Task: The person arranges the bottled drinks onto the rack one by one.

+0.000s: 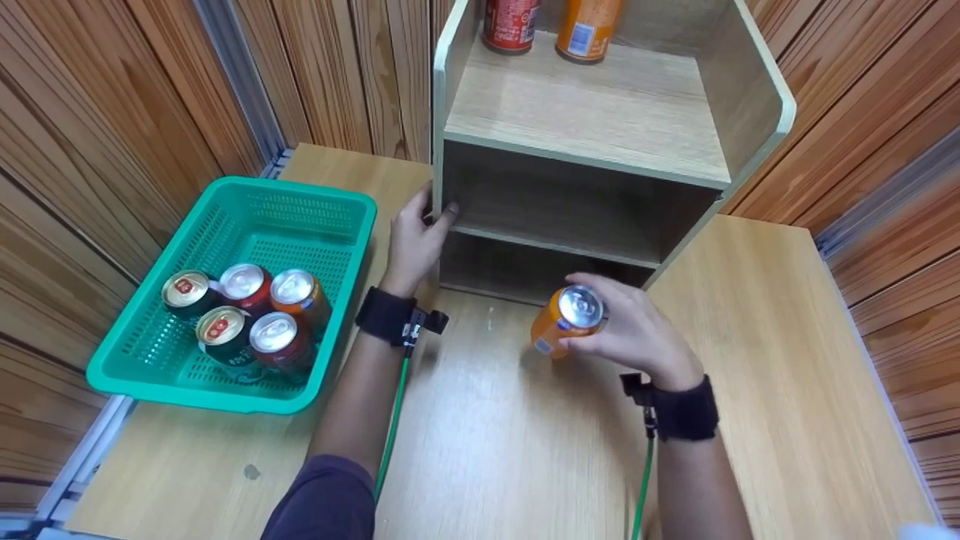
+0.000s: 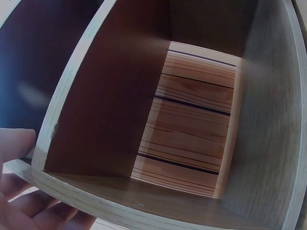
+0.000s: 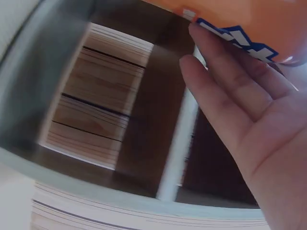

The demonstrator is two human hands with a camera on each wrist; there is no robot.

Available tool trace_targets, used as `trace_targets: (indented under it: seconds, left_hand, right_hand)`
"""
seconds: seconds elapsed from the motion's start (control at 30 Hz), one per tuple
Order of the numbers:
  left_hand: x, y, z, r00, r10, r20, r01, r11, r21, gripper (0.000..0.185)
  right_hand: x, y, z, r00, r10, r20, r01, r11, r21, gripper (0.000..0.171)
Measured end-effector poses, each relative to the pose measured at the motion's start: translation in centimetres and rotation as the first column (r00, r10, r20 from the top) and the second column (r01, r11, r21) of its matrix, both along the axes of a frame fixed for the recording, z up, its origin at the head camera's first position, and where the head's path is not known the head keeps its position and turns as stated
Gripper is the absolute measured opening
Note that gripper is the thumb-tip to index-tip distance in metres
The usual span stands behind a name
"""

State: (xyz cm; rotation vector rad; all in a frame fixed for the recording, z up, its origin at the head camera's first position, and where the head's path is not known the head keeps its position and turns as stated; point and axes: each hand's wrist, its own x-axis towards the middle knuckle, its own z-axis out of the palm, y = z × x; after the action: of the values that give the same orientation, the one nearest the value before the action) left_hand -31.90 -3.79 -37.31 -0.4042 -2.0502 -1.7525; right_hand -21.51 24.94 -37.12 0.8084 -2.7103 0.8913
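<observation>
Basket (image 1: 292, 214) holding five cans (image 1: 272, 334); shelf (image 1: 585, 112) holding two (on top); right hand (image 1: 634, 322) gripping orange can (image 1: 566, 321); left hand (image 1: 416, 244) gripping shelf.

Your head view is bright, with glare on the wooden tabletop (image 1: 469, 420) and shadow darkening the lower compartments (image 1: 555, 195) of the shelf unit (image 1: 585, 109); your dimmer wrist views bow its edges, the right one blurred.

Orange can (image 1: 553, 327), held top up, before wooden shelf (image 1: 592, 112)
</observation>
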Motion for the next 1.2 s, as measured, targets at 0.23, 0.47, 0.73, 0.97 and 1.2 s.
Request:
trace_targets:
  seconds: [0.23, 0.47, 0.73, 0.97, 1.2]
  left_hand:
    - [-0.3, 0.3, 0.2, 1.0, -0.021, 0.007, 0.021, 1.0, 0.013, 0.042]
    - [-1.4, 0.4, -0.4, 1.0, -0.015, -0.004, 0.015, 1.0, 0.015, 0.043]
    - [-1.7, -0.4, -0.7, 1.0, -0.015, -0.021, 0.015, 0.999, 0.034, 0.043]
    - [-0.2, -0.1, 0.2, 1.0, -0.01, 0.003, 0.01, 1.0, 0.018, 0.043]
    - [0.2, -0.2, 0.2, 0.999, -0.025, 0.036, 0.025, 1.0, 0.017, 0.045]
  right_hand:
    - [0.8, 1.3, 5.0, 0.989, 0.047, -0.141, -0.037, 0.997, 0.07, 0.077]
    - [1.8, 2.0, 10.8, 0.968, 0.108, -0.226, -0.069, 0.982, 0.173, 0.076]
    - [2.8, 2.0, 15.8, 0.954, 0.161, -0.254, -0.082, 0.951, 0.297, 0.075]
    - [3.3, 2.2, 19.2, 0.958, 0.151, -0.242, -0.05, 0.925, 0.377, 0.074]
    - [3.9, 2.0, 23.7, 0.967, 0.127, -0.222, 0.002, 0.863, 0.504, 0.072]
